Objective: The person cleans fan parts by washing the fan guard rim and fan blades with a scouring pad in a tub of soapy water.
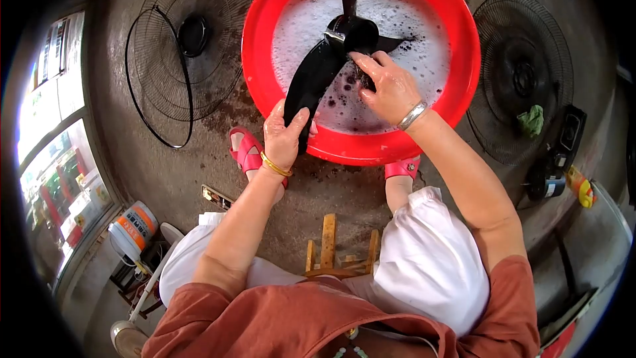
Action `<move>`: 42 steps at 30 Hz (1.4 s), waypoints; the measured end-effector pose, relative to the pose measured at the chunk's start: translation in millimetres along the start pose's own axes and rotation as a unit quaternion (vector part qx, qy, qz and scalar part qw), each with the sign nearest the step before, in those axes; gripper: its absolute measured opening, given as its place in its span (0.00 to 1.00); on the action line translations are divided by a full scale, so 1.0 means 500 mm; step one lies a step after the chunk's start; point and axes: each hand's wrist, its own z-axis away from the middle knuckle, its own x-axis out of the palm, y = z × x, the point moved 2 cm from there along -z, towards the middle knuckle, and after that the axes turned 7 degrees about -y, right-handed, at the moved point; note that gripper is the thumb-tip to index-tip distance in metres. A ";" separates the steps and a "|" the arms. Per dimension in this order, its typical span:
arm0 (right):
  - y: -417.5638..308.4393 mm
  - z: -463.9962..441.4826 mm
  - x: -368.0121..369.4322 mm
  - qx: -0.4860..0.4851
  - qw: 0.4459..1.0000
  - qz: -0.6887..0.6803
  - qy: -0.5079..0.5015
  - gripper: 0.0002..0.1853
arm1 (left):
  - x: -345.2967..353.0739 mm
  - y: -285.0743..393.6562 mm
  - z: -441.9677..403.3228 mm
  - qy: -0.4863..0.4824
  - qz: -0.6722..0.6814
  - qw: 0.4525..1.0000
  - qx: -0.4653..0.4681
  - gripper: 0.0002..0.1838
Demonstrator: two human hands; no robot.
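Observation:
A black three-bladed fan blade (313, 78) is held over a red basin (260, 40) of foamy water (424, 46). My left hand (281, 134) grips the end of the nearest blade at the basin's near rim, thumb on top. Close to the round hub (361, 32), my right hand (391, 93) has its fingers bent around a small dark wad (364, 81), whose kind I cannot make out. One blade points away past the far rim, and another lies low over the suds on the right.
Wire fan grilles lie on the floor, one on the left (215, 20) with a black hoop (134, 103), one on the right (493, 46). A green cloth (531, 121) lies on the right grille near black fan parts (570, 134). A white-orange bucket (136, 224) stands lower left; a wooden stool (328, 242) is beneath me.

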 end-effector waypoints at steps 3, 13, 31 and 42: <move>-0.010 -0.006 -0.010 0.018 0.994 0.109 -0.026 0.27 | -0.005 -0.009 0.000 0.004 0.002 1.000 0.002 0.10; -0.001 0.001 -0.007 0.147 0.741 -0.647 -0.103 0.24 | -0.003 -0.010 0.003 0.016 -0.094 0.995 0.022 0.09; 0.078 0.033 -0.044 -0.091 0.994 0.041 -0.044 0.27 | -0.015 -0.007 0.007 0.044 -0.047 0.998 -0.002 0.06; 0.201 0.018 0.121 0.092 0.842 0.288 -0.447 0.32 | -0.012 -0.012 -0.002 0.037 -0.013 0.999 -0.026 0.07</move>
